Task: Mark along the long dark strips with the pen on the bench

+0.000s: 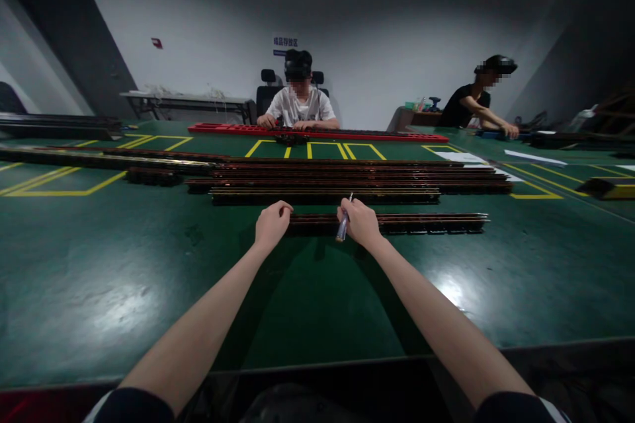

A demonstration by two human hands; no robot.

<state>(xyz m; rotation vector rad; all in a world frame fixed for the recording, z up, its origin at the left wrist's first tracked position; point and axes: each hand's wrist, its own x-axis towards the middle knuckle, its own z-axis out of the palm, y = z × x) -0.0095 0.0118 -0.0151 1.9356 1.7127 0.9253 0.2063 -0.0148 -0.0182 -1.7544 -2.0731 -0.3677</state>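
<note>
Dark strip (pixel 421 223), the one nearest the worker, lies on the green bench (pixel 317 317), long axis roughly parallel to the bench's near edge. Right hand (pixel 361 219): fingers closed on a slim tool (pixel 342 230), its thin tip slanting up toward the far edge, its thicker handle end toward the near edge. The tool crosses the strip's line at a steep angle; contact between tip and strip cannot be told. Left hand (pixel 273 226): fingers curled at the strip's left end; whether they pinch it or only rest there, cannot tell. Key relation: the strip runs out to both sides of the right hand, a shorter stretch leftward to the left hand and a longer one toward the bench's right edge, so the right hand is the nearer one to the strip's middle and its free right end. Just beyond, toward the far edge, a bundle of similar strips (pixel 347 178) lies nearly parallel. Farther out: yellow floor-plan-like lines (pixel 308 151), then a long red rail (pixel 372 137) near the far edge, a co-worker in a white shirt (pixel 320 108) seated behind it.
</note>
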